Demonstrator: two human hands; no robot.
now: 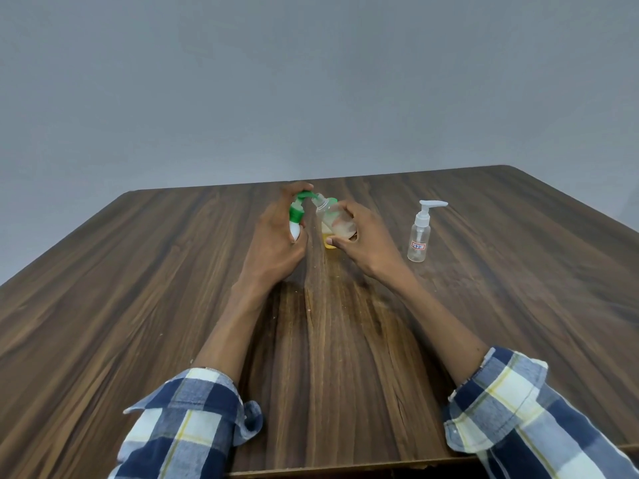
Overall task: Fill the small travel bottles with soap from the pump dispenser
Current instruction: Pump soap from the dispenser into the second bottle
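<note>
Small clear travel bottle (333,219) tilted, neck at green pump dispenser (298,213) spout, gripped by right hand (364,242). Left hand (276,236) wrapped round dispenser, finger atop pump. Dispenser body mostly hidden. Second pump-topped bottle (420,236) upright on table (138,288), right of hands.

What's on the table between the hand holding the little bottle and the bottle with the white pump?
Nothing: in the head view, only bare wooden table separates the right hand from the white-pump bottle.
</note>
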